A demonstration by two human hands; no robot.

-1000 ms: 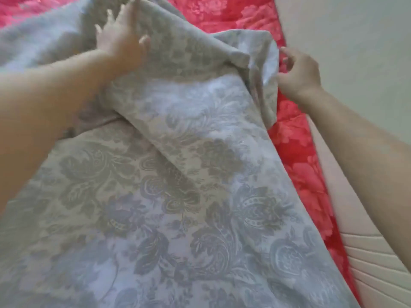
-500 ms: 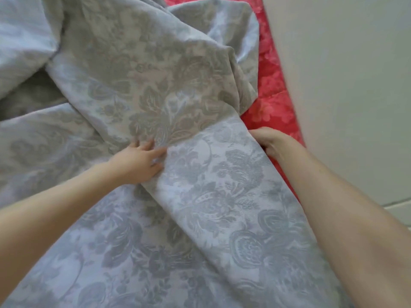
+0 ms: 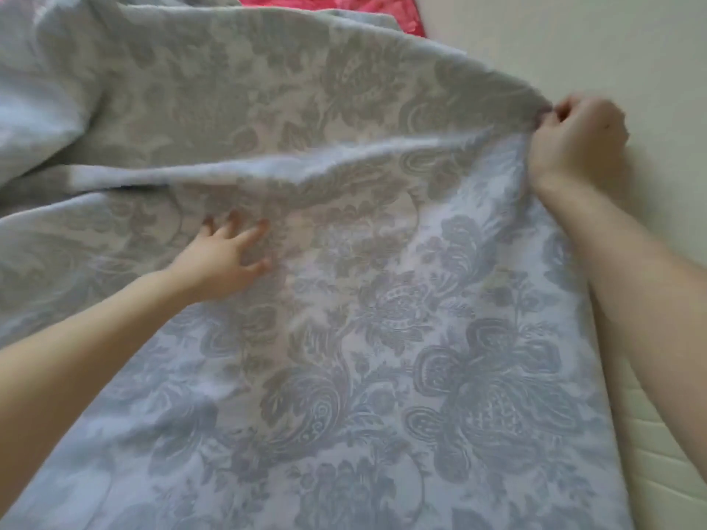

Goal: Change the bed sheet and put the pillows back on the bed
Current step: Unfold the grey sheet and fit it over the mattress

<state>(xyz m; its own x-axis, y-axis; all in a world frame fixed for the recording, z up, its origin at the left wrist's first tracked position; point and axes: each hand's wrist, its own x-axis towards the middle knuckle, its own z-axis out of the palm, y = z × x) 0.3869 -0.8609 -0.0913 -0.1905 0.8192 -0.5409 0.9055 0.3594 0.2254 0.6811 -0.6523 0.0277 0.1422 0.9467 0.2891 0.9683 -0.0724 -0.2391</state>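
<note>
A: What fills the view?

B: The grey-blue floral bed sheet [image 3: 382,357]. It lies rumpled across nearly the whole bed, flat in the near part, folded over itself in a long ridge across the middle, and bunched at the far left.

A: And under it?

B: A strip of red floral covering [image 3: 386,11] shows at the far edge, just beside the pale wall [image 3: 574,44] on the right. Whether that is the old sheet or the mattress's own cover cannot be told. At the near right a cream quilted panel [image 3: 658,453] peeks out beside the sheet's edge, probably the side of the bed.

A: Which step is in hand?

B: By the look of it, spreading the fresh sheet: it is on the bed but not yet squared or tucked. No pillows are in view.

A: The hands?

B: The right hand [image 3: 574,135] is closed into a fist on the sheet's edge, up by the wall, with the cloth drawn taut from it. The left hand [image 3: 225,262] rests flat on the middle of the sheet, fingers spread wide, gripping nothing.

A: What does the next move call for?

B: Likely carrying that pinched edge along the wall side to undo the fold, with the flat hand pinning the cloth so it does not slide.
</note>
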